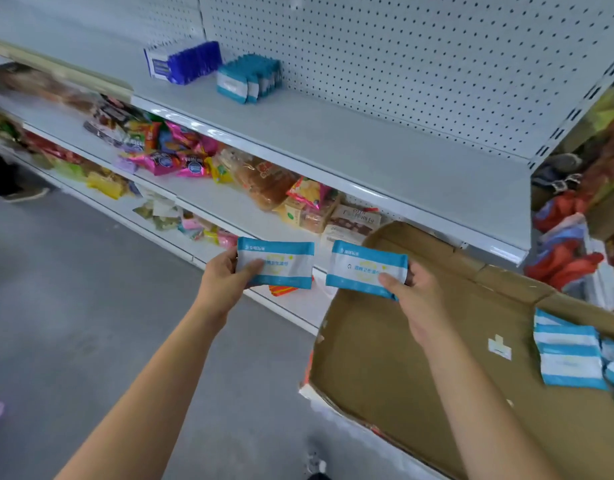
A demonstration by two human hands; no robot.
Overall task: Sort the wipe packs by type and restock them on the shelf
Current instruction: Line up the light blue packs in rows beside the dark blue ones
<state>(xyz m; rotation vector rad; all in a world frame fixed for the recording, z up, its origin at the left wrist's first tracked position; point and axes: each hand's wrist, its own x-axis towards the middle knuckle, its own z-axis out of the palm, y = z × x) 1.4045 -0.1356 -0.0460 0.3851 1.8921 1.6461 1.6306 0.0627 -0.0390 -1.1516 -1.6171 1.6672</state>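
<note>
Head view: the left hand [225, 277] grips one light-blue wipe pack [276, 263], and the right hand [414, 296] pinches another pack [366, 270] just at its 3 o'clock. More packs [567, 356] lie in the box [385, 358] at 4 o'clock. Stocked rows [248, 77] stand on the shelf [333, 133] at 12 o'clock.

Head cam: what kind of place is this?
Most likely a small shop aisle during restocking. White metal shelving with a pegboard back holds rows of wipe packs, snack bags fill the shelf below, and an open cardboard box of stock sits in front.
</note>
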